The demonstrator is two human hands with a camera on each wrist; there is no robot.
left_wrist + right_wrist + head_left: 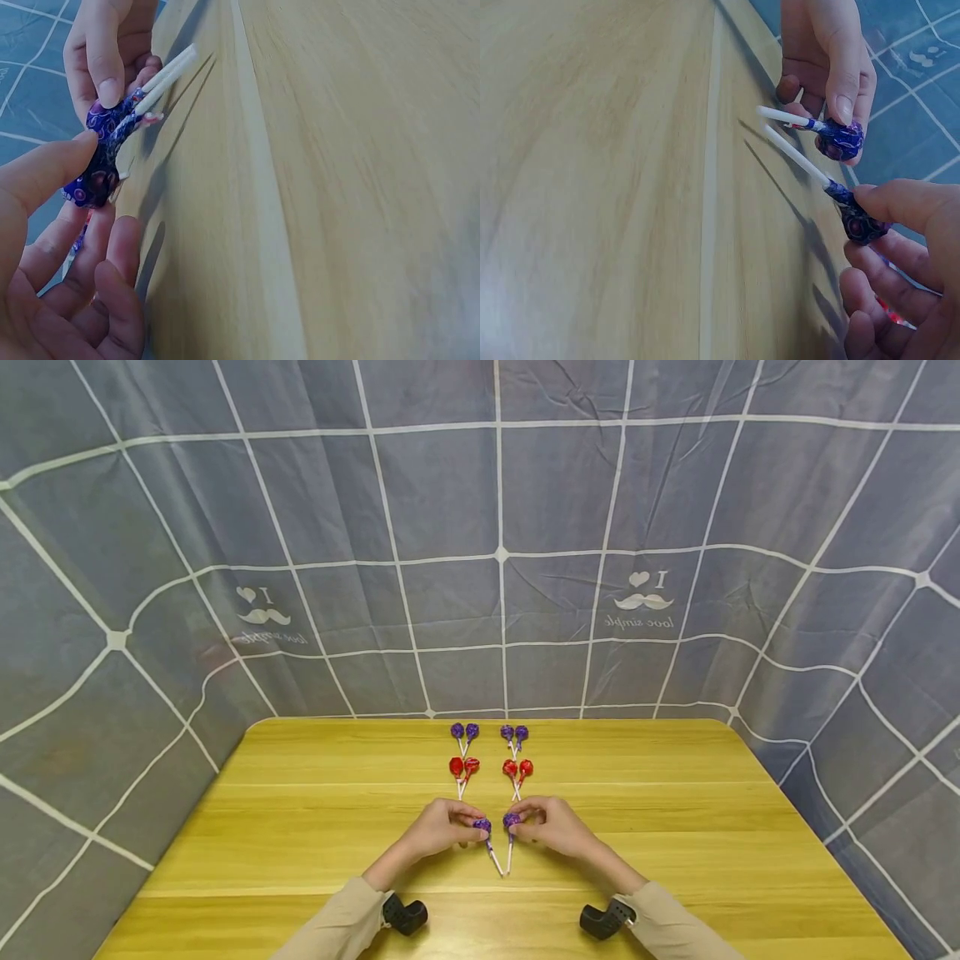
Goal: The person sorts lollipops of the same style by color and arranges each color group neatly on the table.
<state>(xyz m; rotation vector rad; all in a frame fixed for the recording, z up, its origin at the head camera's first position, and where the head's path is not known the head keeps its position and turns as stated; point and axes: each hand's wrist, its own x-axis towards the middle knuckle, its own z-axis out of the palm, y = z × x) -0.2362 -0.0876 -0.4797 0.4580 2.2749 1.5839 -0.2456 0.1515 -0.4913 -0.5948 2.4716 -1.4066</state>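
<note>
Between thumb and fingers, my left hand (444, 827) pinches a purple-wrapped lollipop (482, 825) by its candy head. A second purple-wrapped lollipop (512, 820) is pinched the same way by my right hand (555, 827). Both white sticks point toward me and their lower ends come close together, forming a narrow V. In the right wrist view the held lollipops (862, 225) cast shadows on the wood, a little apart from it. Just beyond the hands lie two crossed pairs of red lollipops, a left pair (456, 767) and a right pair (526, 767).
Farther back, near the far table edge, lie two more pairs of purple lollipops, one left (457, 731) and one right (522, 732). The wooden table (300, 810) meets a grey checked curtain (450, 493) at the back and sides.
</note>
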